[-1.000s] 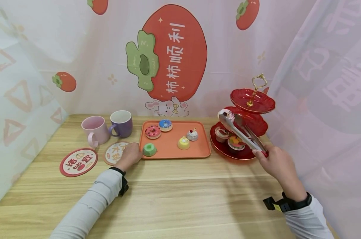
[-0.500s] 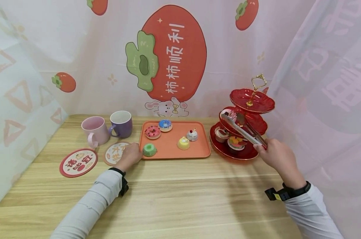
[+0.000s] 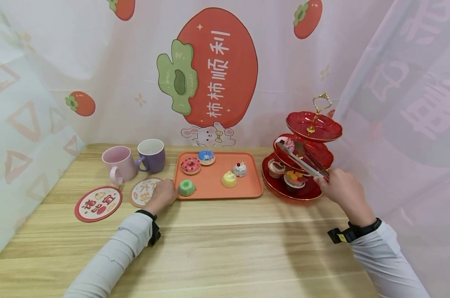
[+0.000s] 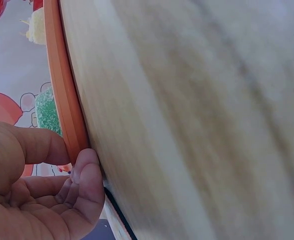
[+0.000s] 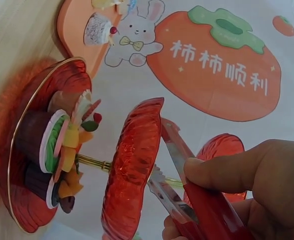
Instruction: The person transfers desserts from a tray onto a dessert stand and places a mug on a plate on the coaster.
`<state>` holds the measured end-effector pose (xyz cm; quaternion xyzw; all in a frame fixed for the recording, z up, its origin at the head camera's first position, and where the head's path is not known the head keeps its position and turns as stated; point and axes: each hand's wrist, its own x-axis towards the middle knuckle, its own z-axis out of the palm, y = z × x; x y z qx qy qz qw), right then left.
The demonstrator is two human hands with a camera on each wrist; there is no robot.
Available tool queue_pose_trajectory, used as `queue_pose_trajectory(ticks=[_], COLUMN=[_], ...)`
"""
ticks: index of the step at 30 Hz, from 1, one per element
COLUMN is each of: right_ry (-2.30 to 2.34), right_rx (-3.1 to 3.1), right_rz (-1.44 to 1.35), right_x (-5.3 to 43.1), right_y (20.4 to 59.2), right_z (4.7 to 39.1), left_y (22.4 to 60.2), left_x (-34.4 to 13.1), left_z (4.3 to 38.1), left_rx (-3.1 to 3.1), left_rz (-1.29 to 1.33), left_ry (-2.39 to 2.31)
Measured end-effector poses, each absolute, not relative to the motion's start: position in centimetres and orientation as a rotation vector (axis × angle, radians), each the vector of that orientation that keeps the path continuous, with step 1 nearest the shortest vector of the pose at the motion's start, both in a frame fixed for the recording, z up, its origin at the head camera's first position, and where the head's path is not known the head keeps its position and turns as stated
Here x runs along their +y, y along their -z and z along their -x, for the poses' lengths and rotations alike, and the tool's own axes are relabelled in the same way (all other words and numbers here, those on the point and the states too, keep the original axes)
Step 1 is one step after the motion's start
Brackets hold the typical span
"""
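My right hand point(image 3: 342, 190) grips metal tongs point(image 3: 299, 160) with red handles, also seen in the right wrist view. Their tips reach over the middle tier of a red three-tier stand point(image 3: 314, 126), at a white doughnut with pink stripes point(image 3: 284, 142) on that tier's left side. Whether the tips still touch the doughnut I cannot tell. On the lowest tier are cupcakes point(image 3: 295, 179). My left hand point(image 3: 164, 193) pinches the left front edge of an orange tray point(image 4: 69, 95) between thumb and fingers, beside a green cake point(image 3: 187, 187).
The tray also bears a pink doughnut point(image 3: 190, 165), a blue doughnut point(image 3: 206, 157), a yellow cake point(image 3: 229, 179) and a white cake with a cherry point(image 3: 239, 169). Pink point(image 3: 121, 165) and purple point(image 3: 153, 156) mugs stand left, behind round coasters point(image 3: 98, 203). A printed cloth hangs behind.
The tongs have lowered the striped doughnut from in front of the stand's tiers onto the middle tier. My right hand has shifted slightly. My left hand has stayed at the tray.
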<state>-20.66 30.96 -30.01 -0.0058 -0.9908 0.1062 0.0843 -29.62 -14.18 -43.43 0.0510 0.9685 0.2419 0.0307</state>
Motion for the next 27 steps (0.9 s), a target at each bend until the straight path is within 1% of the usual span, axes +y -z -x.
queue_pose_trajectory(ticks=[27], right_ry=[-0.361], right_rx=[-2.942], right_rz=[0.069], right_x=[30.79], right_y=[30.21], right_z=[20.5], left_y=[43.67], left_x=[-14.28], left_z=[29.81], left_rx=[3.003], left_rz=[-0.166], left_ry=[-0.739])
